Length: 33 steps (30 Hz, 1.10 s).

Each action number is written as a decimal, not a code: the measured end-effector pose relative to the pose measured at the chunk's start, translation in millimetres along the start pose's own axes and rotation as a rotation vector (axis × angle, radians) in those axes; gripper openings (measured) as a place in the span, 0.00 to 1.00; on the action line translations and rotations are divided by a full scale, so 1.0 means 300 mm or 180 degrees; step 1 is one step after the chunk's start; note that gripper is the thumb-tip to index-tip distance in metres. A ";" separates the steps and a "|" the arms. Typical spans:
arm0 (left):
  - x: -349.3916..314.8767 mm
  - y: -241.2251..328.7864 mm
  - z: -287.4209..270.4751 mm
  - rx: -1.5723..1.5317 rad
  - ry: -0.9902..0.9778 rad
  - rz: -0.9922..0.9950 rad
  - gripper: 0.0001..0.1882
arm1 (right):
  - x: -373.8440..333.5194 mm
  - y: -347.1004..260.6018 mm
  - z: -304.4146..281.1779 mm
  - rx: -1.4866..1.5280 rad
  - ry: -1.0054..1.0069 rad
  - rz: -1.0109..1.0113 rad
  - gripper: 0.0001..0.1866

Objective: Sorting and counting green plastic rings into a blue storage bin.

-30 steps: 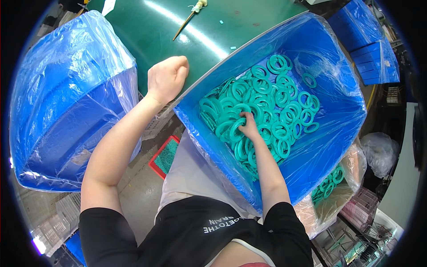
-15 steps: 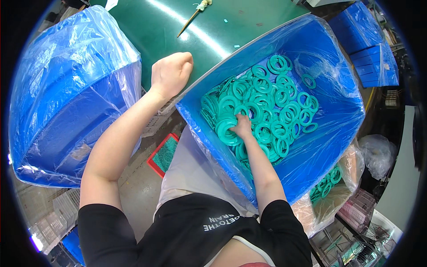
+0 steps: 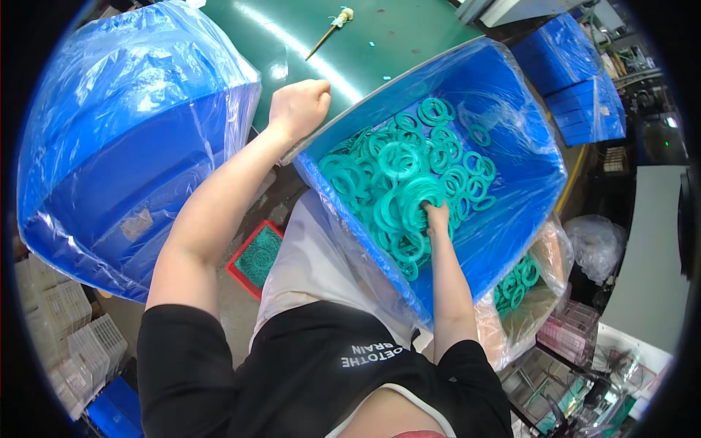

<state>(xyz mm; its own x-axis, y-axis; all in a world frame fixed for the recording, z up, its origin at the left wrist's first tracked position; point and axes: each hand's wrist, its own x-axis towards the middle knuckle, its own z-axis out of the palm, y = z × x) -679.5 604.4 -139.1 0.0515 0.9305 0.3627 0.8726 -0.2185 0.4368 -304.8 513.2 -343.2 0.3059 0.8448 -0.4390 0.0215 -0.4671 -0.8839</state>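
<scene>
My right hand (image 3: pixel 437 217) reaches into a blue bin (image 3: pixel 504 248) lined with clear plastic. Its fingers hook through the centre of a bunch of flat green rings (image 3: pixel 401 201), closed on them; the fingertips are hidden by the rings, which are smeared by motion. Many more loose green rings (image 3: pixel 471 164) lie heaped around it in the bin. My left hand (image 3: pixel 301 109) is a closed fist at the edge of the green table (image 3: pixel 409 22), close to the bin's corner. Nothing sticks out of the fist, and its palm side is turned away.
A second plastic-lined blue bin (image 3: pixel 124 131) stands at left. On the table lies a pointed wooden stick (image 3: pixel 328 35) with a wrapped end. A red tray (image 3: pixel 253 255) of green bits sits on the floor. At lower right is a plastic-lined carton (image 3: pixel 544 306) with green rings inside.
My right hand has moved right through the heap, and a bunch of rings is now gathered on its fingers. The left fist stays at the table edge. The whole view has shifted slightly.
</scene>
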 end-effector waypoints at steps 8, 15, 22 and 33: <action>-0.086 0.032 -0.032 -0.1755 -0.0013 -0.0577 0.11 | -0.145 0.072 -0.258 0.2552 -0.0309 0.0632 0.22; -0.875 -0.136 -0.094 -0.2488 -0.0780 -0.1211 0.09 | -0.482 -0.080 -0.357 0.3453 -0.0992 0.1128 0.14; -1.539 -0.519 0.146 -0.1331 -0.1841 -0.2945 0.15 | -0.511 -0.034 -0.323 0.3703 -0.1214 0.1234 0.11; -0.845 0.355 -0.141 -0.1655 -0.0257 0.0500 0.19 | -0.584 -0.078 -0.195 0.3716 -0.0755 0.0949 0.06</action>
<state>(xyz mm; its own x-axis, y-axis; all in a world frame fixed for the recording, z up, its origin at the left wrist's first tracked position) -620.3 332.7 -149.6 0.2167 0.8901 0.4010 0.4974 -0.4542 0.7391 -303.1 360.9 -236.4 -0.0303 0.8284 -0.5593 -0.9221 -0.2391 -0.3043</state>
